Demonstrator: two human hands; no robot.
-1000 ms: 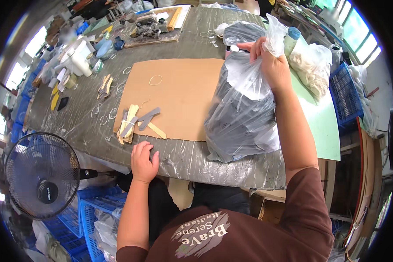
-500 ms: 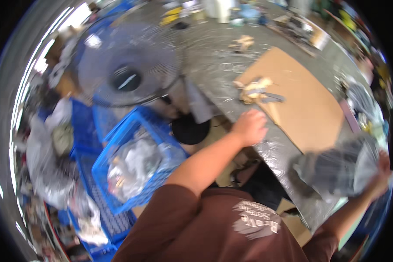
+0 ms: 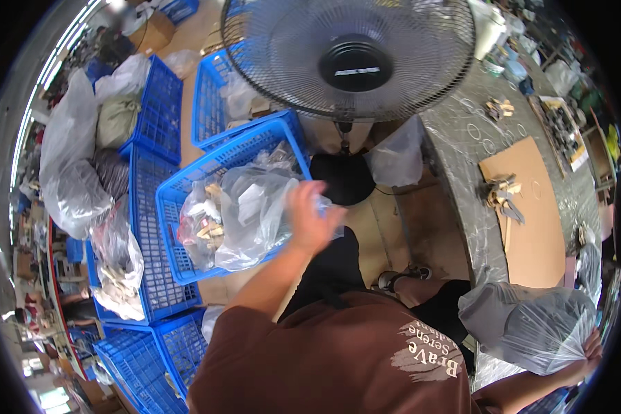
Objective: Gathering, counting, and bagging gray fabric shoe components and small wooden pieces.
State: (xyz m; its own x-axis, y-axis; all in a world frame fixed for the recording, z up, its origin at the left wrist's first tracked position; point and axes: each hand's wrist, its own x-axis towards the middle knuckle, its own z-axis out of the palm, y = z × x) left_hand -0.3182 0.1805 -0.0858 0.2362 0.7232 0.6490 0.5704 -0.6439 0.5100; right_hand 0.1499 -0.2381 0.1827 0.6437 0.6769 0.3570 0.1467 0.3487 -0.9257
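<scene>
My left hand (image 3: 313,219) is over the right rim of a blue plastic basket (image 3: 164,219), beside a clear plastic bag (image 3: 250,219). Its thumb and fingers look spread, slightly blurred, with plastic film showing near them. Whether the fingertips touch the bag is hard to make out. Small pale pieces and more crumpled film lie in the same basket. At the right, my right hand (image 3: 592,347) grips the gathered end of a translucent bag (image 3: 541,324) with something dark grey inside. That bag rests at the near edge of the table (image 3: 448,155).
A large fan (image 3: 355,65) stands ahead, between baskets and table. On the table are a cardboard sheet (image 3: 539,234), wooden clips or pieces with a grey tool (image 3: 505,196), and clear rings (image 3: 474,131). More blue baskets (image 3: 160,103) and filled bags (image 3: 69,159) crowd the left.
The view has swung left, bringing the baskets to the middle. My left hand has gone from the table's edge to the basket. My right hand still holds the translucent bag.
</scene>
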